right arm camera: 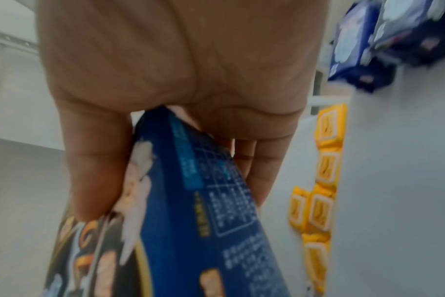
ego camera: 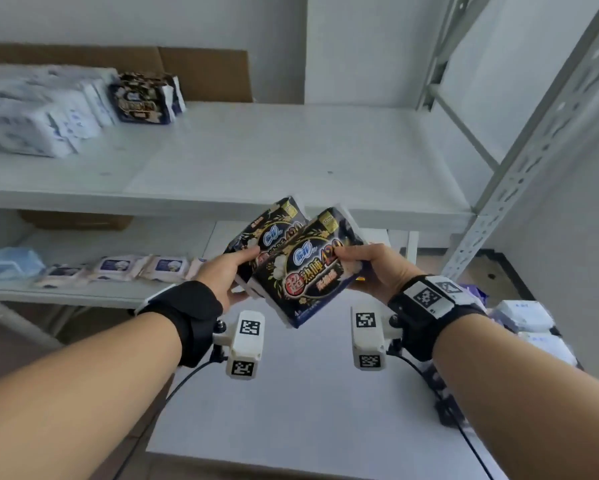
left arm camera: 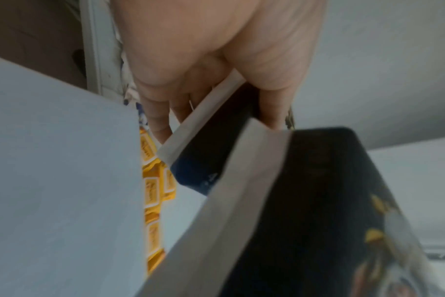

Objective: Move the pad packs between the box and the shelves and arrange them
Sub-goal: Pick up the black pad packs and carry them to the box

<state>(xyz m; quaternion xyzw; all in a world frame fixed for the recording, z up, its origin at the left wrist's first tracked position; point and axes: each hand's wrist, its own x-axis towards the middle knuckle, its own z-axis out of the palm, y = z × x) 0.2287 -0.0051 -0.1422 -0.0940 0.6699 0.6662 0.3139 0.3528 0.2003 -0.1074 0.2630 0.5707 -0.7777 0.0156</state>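
Two black pad packs with gold and red print are held in the air in front of the shelf edge. My left hand (ego camera: 234, 271) grips the rear pack (ego camera: 268, 233) by its left side, thumb on the front. My right hand (ego camera: 360, 268) grips the front pack (ego camera: 308, 271) by its right side; this pack overlaps the other. In the left wrist view the fingers (left arm camera: 160, 120) curl behind a dark pack (left arm camera: 211, 144). In the right wrist view the thumb and fingers (right arm camera: 262, 172) clamp the pack's blue back (right arm camera: 203, 201). Another black pack (ego camera: 142, 102) stands on the upper shelf (ego camera: 291, 150) at the far left.
White packs (ego camera: 31, 112) are stacked on the upper shelf's left, before flat cardboard (ego camera: 204, 74). The lower shelf holds a row of small packs (ego camera: 118, 268). A white table (ego camera: 308, 393) lies below my hands. More packs (ego camera: 530, 323) sit at the right. A metal upright (ego camera: 533, 150) stands right. Yellow packets (right arm camera: 323, 180) lie low.
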